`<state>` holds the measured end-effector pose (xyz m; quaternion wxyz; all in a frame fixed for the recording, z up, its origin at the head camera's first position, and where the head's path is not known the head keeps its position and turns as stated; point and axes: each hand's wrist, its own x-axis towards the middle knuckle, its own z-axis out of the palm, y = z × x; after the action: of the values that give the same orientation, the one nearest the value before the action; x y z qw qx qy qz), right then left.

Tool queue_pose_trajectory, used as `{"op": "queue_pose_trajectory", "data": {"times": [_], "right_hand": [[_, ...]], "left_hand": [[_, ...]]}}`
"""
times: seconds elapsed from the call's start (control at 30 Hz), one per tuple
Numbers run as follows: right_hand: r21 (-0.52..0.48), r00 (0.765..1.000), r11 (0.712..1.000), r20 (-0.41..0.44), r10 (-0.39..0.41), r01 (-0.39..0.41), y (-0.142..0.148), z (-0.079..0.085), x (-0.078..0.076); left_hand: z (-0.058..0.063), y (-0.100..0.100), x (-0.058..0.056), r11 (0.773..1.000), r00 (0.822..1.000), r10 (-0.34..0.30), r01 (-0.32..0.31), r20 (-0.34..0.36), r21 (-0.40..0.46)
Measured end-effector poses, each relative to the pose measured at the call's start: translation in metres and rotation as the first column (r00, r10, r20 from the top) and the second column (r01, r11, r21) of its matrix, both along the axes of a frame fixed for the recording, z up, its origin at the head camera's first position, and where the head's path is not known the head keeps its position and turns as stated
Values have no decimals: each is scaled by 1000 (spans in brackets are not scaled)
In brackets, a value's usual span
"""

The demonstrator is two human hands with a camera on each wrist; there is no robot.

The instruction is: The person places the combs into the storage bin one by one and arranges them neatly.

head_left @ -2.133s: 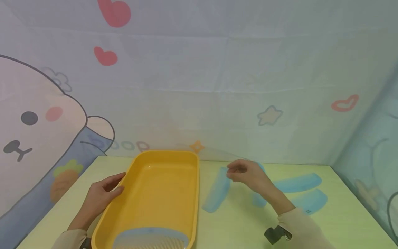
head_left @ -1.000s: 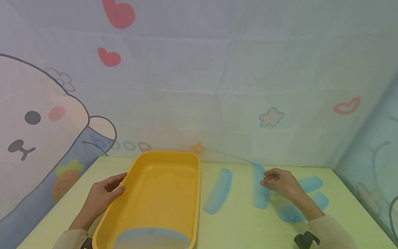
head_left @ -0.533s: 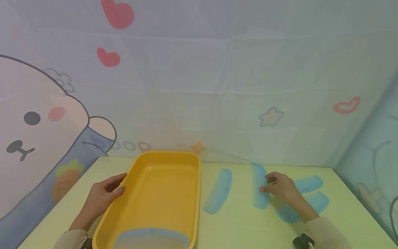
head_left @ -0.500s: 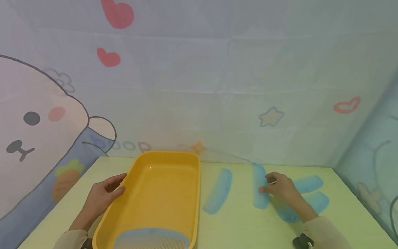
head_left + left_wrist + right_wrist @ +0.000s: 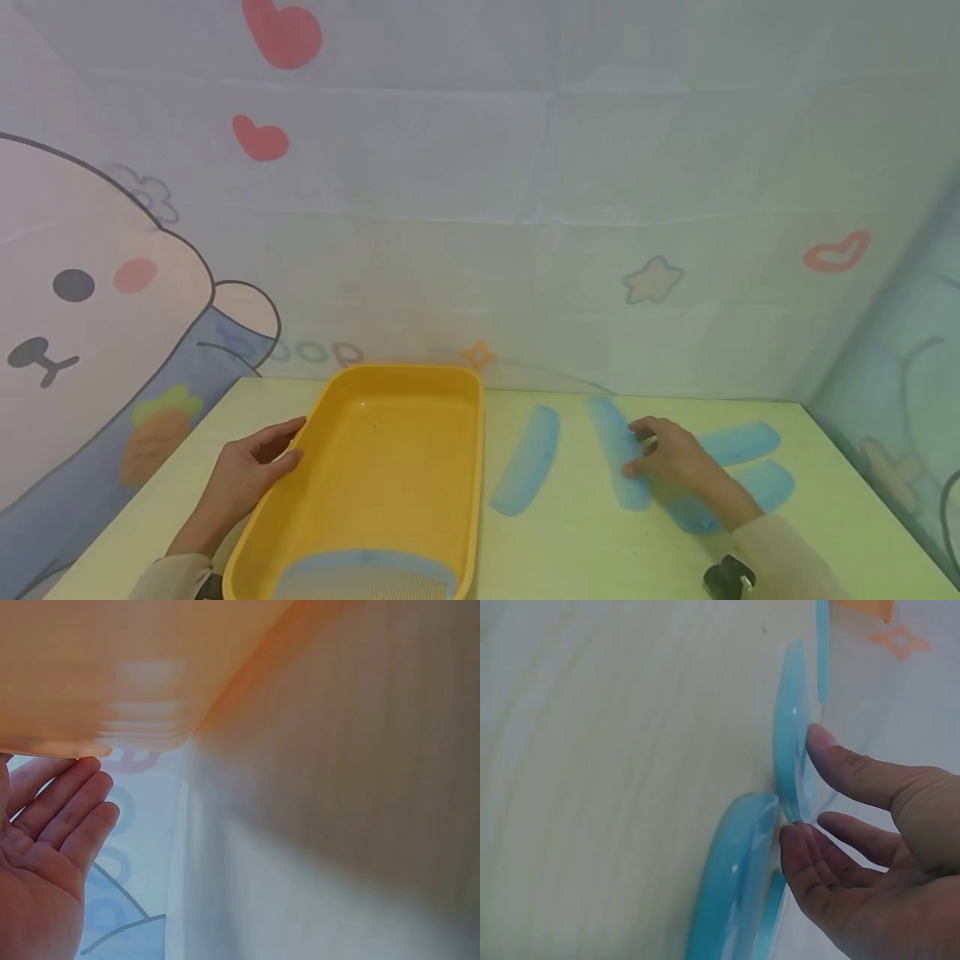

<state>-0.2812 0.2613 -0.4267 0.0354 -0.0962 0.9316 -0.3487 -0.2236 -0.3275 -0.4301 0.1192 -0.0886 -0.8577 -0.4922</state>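
My left hand (image 5: 243,477) rests against the left rim of the yellow tray (image 5: 478,467); the left wrist view shows its relaxed fingers (image 5: 86,799) just under the rim. A blue comb (image 5: 360,557) lies inside the tray's near end. My right hand (image 5: 671,454) pinches another blue comb (image 5: 609,433) across its width, thumb on its left and fingers at its right edge. That comb lies slanted on the table, its far end leaning left. In the right wrist view my right hand (image 5: 877,855) has this comb (image 5: 789,727) between thumb and fingertips.
One blue comb (image 5: 525,462) lies between tray and right hand. Right of that hand are several more, including a far comb (image 5: 742,442) and a nearer comb (image 5: 768,483), partly behind my forearm. A printed cloth (image 5: 450,208) hangs behind the light table (image 5: 555,550).
My right hand moved right from the comb beside the tray to the second comb. That comb has since turned, its far end swinging left. The left hand and tray stayed put.
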Motion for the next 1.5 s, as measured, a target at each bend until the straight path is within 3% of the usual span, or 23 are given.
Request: {"op": "queue_pose_trajectory", "data": {"times": [0.2,0.37,0.57,0.77,1.07,1.5], "right_hand": [[-1,998,998,22,57,-57,-6,3,-2],[59,999,998,19,27,-28,-14,1,-5],[42,999,999,45,-13,11,-13,1,-5],[-134,989,989,142,-49,68,-4,1,-4],[-354,969,931,247,5,85,0,1,-2],[-476,967,878,243,78,49,-10,9,-1]], "left_hand": [[0,-2,1,1000,1000,12,-12,19,-20],[0,-2,1,1000,1000,6,-6,22,-13],[1,-1,1,1000,1000,2,-2,16,-13],[2,1,1,1000,1000,2,-1,4,-17],[2,0,1,1000,1000,8,-8,17,-18],[1,-1,-1,999,1000,16,-15,26,-30]]}}
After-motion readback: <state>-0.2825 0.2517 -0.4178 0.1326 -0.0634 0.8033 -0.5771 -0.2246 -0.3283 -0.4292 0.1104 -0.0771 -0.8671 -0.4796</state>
